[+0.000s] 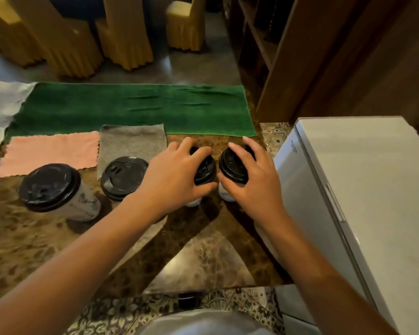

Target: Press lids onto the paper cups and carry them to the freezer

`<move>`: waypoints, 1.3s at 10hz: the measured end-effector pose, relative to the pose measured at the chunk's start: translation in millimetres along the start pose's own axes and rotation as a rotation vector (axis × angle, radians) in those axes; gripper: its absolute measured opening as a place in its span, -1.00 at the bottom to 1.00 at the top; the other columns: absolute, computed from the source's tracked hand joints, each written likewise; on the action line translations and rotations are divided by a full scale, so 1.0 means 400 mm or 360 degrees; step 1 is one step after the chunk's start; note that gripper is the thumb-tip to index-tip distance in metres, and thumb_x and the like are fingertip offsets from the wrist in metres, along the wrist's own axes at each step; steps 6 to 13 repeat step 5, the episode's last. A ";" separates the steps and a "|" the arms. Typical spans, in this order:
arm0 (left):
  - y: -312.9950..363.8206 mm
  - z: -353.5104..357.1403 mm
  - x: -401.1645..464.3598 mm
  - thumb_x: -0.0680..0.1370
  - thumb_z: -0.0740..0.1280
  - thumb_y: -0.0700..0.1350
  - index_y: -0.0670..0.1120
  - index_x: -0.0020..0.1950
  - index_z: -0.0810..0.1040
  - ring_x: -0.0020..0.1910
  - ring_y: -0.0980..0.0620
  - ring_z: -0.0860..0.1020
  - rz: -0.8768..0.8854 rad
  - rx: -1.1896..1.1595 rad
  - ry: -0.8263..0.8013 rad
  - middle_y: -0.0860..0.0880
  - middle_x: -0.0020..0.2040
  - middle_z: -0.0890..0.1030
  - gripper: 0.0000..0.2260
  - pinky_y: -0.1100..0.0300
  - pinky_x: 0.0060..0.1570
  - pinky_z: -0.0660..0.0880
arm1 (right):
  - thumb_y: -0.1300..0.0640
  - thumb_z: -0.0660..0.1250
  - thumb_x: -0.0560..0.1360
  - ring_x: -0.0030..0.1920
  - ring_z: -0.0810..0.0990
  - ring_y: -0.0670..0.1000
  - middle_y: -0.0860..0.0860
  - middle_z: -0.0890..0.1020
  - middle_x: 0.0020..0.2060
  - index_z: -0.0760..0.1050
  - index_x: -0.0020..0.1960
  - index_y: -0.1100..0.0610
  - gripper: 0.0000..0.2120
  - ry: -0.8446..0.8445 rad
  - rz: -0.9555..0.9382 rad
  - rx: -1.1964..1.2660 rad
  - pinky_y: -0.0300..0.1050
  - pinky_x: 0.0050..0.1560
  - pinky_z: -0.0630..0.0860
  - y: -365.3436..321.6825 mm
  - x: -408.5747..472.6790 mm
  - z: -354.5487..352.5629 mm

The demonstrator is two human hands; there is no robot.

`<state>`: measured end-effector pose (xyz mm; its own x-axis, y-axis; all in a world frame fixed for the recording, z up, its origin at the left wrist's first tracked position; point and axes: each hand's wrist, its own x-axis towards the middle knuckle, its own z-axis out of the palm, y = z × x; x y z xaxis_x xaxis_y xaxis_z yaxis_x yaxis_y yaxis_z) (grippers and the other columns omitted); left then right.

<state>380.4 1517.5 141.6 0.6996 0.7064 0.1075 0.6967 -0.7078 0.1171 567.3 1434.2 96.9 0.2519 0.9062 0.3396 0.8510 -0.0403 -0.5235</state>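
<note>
Four white paper cups with black plastic lids stand in a row on the marble table (203,257). The left hand (172,180) curls over the top of the third cup (205,169), fingers wrapped round its lid. The right hand (254,180) grips the fourth cup (232,169) the same way, just beside it. The far-left cup (56,189) and the second cup (122,177) stand untouched.

Both held cups are mostly hidden by the hands; only lid edges and pale bases show. Print on the cup walls is unreadable.

A green cloth (136,107), pink cloth (51,151) and grey cloth (133,141) lie on the table behind the cups. A white freezer (363,189) stands to the right, lid closed. Yellow-covered chairs (121,37) and a wooden shelf (271,44) stand beyond.
</note>
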 end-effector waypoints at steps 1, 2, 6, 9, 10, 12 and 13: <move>-0.003 0.014 0.000 0.47 0.38 0.32 0.05 0.47 0.40 0.15 -0.17 0.53 0.0008 -0.0023 0.0045 -0.09 0.30 0.48 -0.35 -0.03 -0.10 0.59 | -0.14 0.45 0.52 0.51 0.35 0.11 0.02 0.37 0.55 0.43 0.52 -0.07 -0.40 -0.0042 -0.0019 -0.0053 0.13 0.41 0.48 -0.006 -0.009 0.004; -0.008 0.023 -0.011 0.47 0.39 0.30 0.04 0.48 0.38 0.19 -0.18 0.52 0.0017 -0.0040 0.0062 -0.09 0.35 0.47 -0.34 -0.04 -0.07 0.61 | -0.14 0.46 0.51 0.53 0.32 0.12 0.01 0.33 0.57 0.38 0.55 -0.09 -0.36 -0.0113 -0.0021 -0.0121 0.16 0.44 0.45 -0.006 -0.011 -0.002; -0.011 0.013 -0.011 0.46 0.37 0.38 0.05 0.56 0.24 0.41 -0.24 0.44 0.0007 0.0153 -0.0008 -0.14 0.50 0.40 -0.22 -0.16 0.32 0.44 | -0.20 0.45 0.48 0.61 0.20 0.14 0.00 0.24 0.62 0.27 0.59 -0.14 -0.26 -0.0169 0.0052 -0.0215 0.27 0.51 0.34 -0.021 -0.015 -0.013; -0.011 0.013 -0.011 0.46 0.37 0.38 0.05 0.56 0.24 0.41 -0.24 0.44 0.0007 0.0153 -0.0008 -0.14 0.50 0.40 -0.22 -0.16 0.32 0.44 | -0.20 0.45 0.48 0.61 0.20 0.14 0.00 0.24 0.62 0.27 0.59 -0.14 -0.26 -0.0169 0.0052 -0.0215 0.27 0.51 0.34 -0.021 -0.015 -0.013; -0.011 0.013 -0.011 0.46 0.37 0.38 0.05 0.56 0.24 0.41 -0.24 0.44 0.0007 0.0153 -0.0008 -0.14 0.50 0.40 -0.22 -0.16 0.32 0.44 | -0.20 0.45 0.48 0.61 0.20 0.14 0.00 0.24 0.62 0.27 0.59 -0.14 -0.26 -0.0169 0.0052 -0.0215 0.27 0.51 0.34 -0.021 -0.015 -0.013; -0.011 0.013 -0.011 0.46 0.37 0.38 0.05 0.56 0.24 0.41 -0.24 0.44 0.0007 0.0153 -0.0008 -0.14 0.50 0.40 -0.22 -0.16 0.32 0.44 | -0.20 0.45 0.48 0.61 0.20 0.14 0.00 0.24 0.62 0.27 0.59 -0.14 -0.26 -0.0169 0.0052 -0.0215 0.27 0.51 0.34 -0.021 -0.015 -0.013; -0.011 0.013 -0.011 0.46 0.37 0.38 0.05 0.56 0.24 0.41 -0.24 0.44 0.0007 0.0153 -0.0008 -0.14 0.50 0.40 -0.22 -0.16 0.32 0.44 | -0.20 0.45 0.48 0.61 0.20 0.14 0.00 0.24 0.62 0.27 0.59 -0.14 -0.26 -0.0169 0.0052 -0.0215 0.27 0.51 0.34 -0.021 -0.015 -0.013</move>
